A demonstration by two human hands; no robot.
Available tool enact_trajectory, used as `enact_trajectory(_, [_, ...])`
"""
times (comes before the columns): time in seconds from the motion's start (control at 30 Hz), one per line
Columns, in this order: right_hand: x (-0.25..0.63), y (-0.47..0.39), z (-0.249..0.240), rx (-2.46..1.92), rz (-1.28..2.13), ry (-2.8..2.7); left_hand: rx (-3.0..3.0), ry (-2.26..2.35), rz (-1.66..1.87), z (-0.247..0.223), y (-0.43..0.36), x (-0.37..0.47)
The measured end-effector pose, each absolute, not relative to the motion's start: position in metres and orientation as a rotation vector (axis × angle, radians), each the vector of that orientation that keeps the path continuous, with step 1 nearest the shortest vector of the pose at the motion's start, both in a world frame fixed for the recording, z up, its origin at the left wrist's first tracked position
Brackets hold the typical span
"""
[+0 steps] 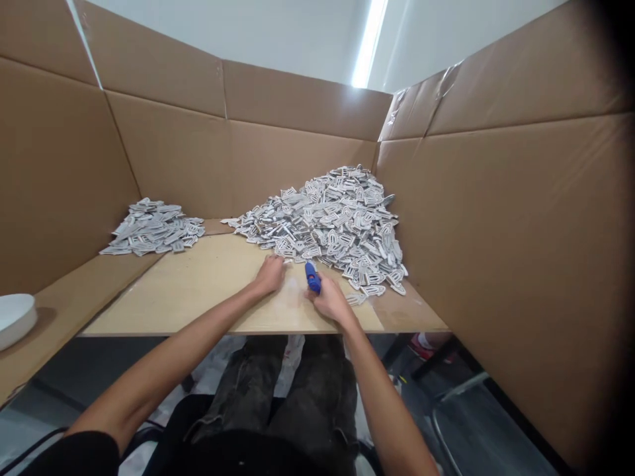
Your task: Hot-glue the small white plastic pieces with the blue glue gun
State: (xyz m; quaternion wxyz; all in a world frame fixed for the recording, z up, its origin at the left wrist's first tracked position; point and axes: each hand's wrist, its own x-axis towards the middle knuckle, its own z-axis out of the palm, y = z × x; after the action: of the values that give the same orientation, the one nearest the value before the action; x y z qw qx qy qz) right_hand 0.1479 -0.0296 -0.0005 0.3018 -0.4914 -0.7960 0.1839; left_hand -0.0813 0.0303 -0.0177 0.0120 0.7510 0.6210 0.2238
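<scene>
My right hand point(330, 299) is closed around a blue hand tool point(313, 277) with a small reddish spot on it. The tool points away from me, its tip close to the front of a large heap of pale grey slotted flat pieces point(332, 221). To its left, my left hand point(270, 273) is closed in a pinch over the board. A small pale piece point(287, 262) shows at its fingertips, mostly hidden by the fingers. The hands are apart, both near the heap's front edge.
A smaller heap of similar grey pieces point(153, 228) lies at the back left. At the far left stands a white bowl point(17, 320). Cardboard walls point(297, 149) enclose the back and sides of the light wooden board point(198, 291). Its front edge is above my legs.
</scene>
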Motion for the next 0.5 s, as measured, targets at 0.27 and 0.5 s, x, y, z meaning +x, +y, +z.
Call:
enact_trajectory(0.27, [0.139,-0.036,-0.002,-1.347,0.475,-2.198,2.010,2.044,1.087,-0.011,0.007,-0.084])
enact_trajectory(0.5, [0.151,-0.034,-0.001,-1.295,0.484,-2.096,1.204,1.485,1.372,-0.005,-0.028,-0.057])
